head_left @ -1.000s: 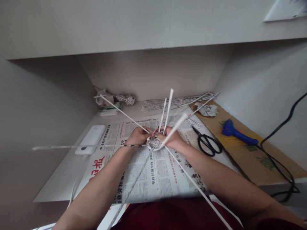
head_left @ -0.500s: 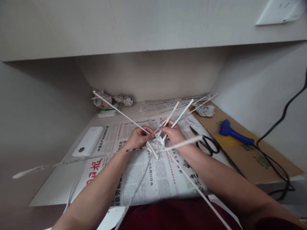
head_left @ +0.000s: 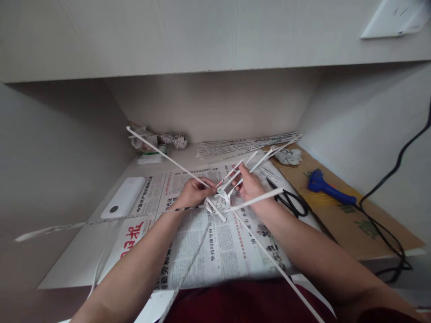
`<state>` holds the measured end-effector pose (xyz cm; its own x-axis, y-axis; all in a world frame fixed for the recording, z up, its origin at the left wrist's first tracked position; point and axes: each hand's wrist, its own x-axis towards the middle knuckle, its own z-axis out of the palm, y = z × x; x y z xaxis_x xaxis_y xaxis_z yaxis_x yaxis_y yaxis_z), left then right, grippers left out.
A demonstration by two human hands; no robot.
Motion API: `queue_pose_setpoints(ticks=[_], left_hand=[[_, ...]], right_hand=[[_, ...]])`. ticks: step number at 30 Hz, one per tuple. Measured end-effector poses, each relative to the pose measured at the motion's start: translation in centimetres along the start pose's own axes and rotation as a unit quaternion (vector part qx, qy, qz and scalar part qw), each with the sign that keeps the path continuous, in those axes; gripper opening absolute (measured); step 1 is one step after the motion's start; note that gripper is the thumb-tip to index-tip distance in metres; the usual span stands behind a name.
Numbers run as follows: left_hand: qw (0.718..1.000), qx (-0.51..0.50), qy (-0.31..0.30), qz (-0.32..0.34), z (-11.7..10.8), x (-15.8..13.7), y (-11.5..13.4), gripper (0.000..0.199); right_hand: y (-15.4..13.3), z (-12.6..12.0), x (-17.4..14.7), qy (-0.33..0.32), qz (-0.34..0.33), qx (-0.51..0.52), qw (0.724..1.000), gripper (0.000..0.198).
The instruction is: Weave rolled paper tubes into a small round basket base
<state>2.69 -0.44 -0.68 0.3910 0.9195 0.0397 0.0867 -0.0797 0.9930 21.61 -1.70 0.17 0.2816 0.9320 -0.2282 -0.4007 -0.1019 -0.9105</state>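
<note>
A small woven paper piece sits between my hands above the newspaper, with several rolled paper sticks fanning out from it. My left hand is closed on the left rim of the weave, fingertips at the base of a long white stick. My right hand pinches the upper end of a thin paper stick with reddish print, which runs down to my left fingertips. Other sticks pass close by the right fingers; one pale stick crosses in front of the right wrist.
Black scissors lie right of my right hand. A blue glue gun with a black cord rests on cardboard. Paper sticks lie along the back. A white power bank is at left. A shelf panel overhangs.
My right hand has moved slightly up and away from the weave, sliding toward the far end of the thin stick. My left hand stays at the rim.
</note>
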Motion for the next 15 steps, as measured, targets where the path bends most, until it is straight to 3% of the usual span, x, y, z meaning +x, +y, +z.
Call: queue_pose_setpoints(ticks=[7,11,15], left_hand=[[1.000,0.007,-0.011,0.004,-0.1,0.0,-0.3,0.022],[1.000,-0.010,-0.001,-0.011,-0.1,0.2,-0.4,0.027],[0.997,-0.047,0.059,-0.030,0.1,0.3,-0.1,0.034]], right_hand=[[-2.0,-1.4,2.0,0.064,-0.017,0.072,0.995,0.041],[-1.5,-0.9,1.5,0.002,0.003,0.034,0.999,0.031],[-0.1,0.3,-0.6,-0.049,-0.021,-0.074,0.996,0.031]])
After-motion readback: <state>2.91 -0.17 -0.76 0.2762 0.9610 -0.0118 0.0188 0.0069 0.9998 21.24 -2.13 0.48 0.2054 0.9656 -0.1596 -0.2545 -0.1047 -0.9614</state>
